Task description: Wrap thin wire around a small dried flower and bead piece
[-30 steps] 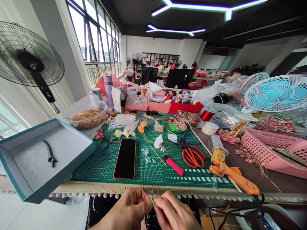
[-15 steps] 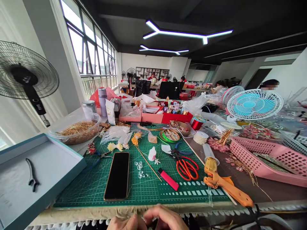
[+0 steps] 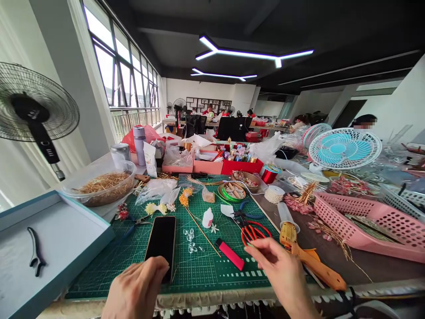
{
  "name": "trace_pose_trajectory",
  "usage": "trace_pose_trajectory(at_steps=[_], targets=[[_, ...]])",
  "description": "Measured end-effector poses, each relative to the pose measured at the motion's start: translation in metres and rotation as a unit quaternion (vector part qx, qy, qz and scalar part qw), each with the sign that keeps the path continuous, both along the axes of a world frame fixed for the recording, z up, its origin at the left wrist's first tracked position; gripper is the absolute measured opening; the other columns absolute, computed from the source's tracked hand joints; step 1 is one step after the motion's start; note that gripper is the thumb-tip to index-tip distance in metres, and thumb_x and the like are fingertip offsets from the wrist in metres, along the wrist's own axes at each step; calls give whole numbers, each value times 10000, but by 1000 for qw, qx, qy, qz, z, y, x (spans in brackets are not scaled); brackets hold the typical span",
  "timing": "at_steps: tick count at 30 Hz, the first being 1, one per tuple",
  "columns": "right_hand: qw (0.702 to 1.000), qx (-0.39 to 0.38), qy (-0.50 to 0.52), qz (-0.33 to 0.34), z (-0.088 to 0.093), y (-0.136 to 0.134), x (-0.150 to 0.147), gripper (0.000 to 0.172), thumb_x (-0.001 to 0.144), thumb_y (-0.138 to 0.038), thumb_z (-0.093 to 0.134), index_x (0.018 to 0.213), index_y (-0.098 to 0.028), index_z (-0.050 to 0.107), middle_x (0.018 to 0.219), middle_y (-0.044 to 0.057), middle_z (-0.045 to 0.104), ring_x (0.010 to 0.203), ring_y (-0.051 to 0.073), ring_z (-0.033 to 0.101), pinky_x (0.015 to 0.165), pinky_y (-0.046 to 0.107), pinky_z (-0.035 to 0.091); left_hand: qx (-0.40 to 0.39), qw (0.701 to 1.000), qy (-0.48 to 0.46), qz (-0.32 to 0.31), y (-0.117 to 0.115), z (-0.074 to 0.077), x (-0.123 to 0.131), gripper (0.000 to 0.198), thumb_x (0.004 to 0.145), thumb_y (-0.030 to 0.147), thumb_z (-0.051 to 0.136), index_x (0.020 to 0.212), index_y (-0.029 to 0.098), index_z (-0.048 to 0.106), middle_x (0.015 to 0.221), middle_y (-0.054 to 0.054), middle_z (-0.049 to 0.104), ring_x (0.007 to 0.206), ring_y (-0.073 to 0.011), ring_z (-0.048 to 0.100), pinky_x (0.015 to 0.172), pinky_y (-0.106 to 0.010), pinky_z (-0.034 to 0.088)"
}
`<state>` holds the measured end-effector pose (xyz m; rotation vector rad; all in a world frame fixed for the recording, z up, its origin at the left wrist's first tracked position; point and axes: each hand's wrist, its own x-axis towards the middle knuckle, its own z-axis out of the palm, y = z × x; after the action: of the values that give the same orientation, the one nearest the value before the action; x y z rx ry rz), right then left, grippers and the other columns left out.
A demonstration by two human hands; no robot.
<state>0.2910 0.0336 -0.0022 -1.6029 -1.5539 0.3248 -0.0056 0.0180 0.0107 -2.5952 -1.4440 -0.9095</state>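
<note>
My left hand (image 3: 136, 288) lies over the lower end of a black smartphone (image 3: 160, 241), which rests on a green cutting mat (image 3: 206, 277). My right hand (image 3: 280, 272) hangs just in front of orange-handled scissors (image 3: 255, 233), its fingers apart and nothing visible in them. Blue-handled pliers (image 3: 245, 215) lie beyond the scissors. Between my hands are a pink-and-red stick (image 3: 229, 254), clear glass beads (image 3: 189, 239) and a small white bottle (image 3: 207, 218). An orange hot glue gun (image 3: 307, 254) lies to the right of my right hand.
A pale blue box (image 3: 56, 239) holding black pliers stands at the left, behind it a plastic bowl of straw (image 3: 104, 188). A pink basket (image 3: 361, 223) and a small blue fan (image 3: 344, 148) are on the right. Co-workers (image 3: 208, 110) sit at far tables.
My hands have parted from their pinch on a small green piece, which no longer shows. The left moved over the phone, the right toward the scissors, and the view tilted upward.
</note>
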Motion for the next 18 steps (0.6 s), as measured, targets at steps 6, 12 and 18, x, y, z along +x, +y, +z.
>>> trace_pose_trajectory(at_steps=[6, 12, 18], targets=[[985, 47, -153, -60, -20, 49, -7, 245, 870, -351, 468, 727, -198, 595, 702, 68, 643, 617, 220, 610, 553, 307, 412, 122, 983, 97, 92, 9, -34, 2, 510, 693, 335, 705, 1143, 224, 492, 1097, -106, 683, 1034, -333, 598, 776, -442, 470], [966, 95, -236, -40, -17, 46, -16, 219, 865, -128, 440, 926, -180, 645, 798, 66, 644, 689, 213, 617, 604, 311, 432, 72, 980, 81, 168, 11, -39, -4, 605, 692, 373, 687, 1209, 216, 414, 1197, -165, 585, 1098, -365, 520, 811, -500, 443], [956, 196, -214, 39, -13, -11, -7, 210, 925, -237, 430, 1043, -181, 594, 887, 75, 670, 820, 195, 632, 742, 318, 483, 91, 964, 77, 239, 11, -30, -18, 403, 798, 241, 583, 1173, 120, 498, 1200, -212, 557, 1120, -391, 457, 835, -513, 408]])
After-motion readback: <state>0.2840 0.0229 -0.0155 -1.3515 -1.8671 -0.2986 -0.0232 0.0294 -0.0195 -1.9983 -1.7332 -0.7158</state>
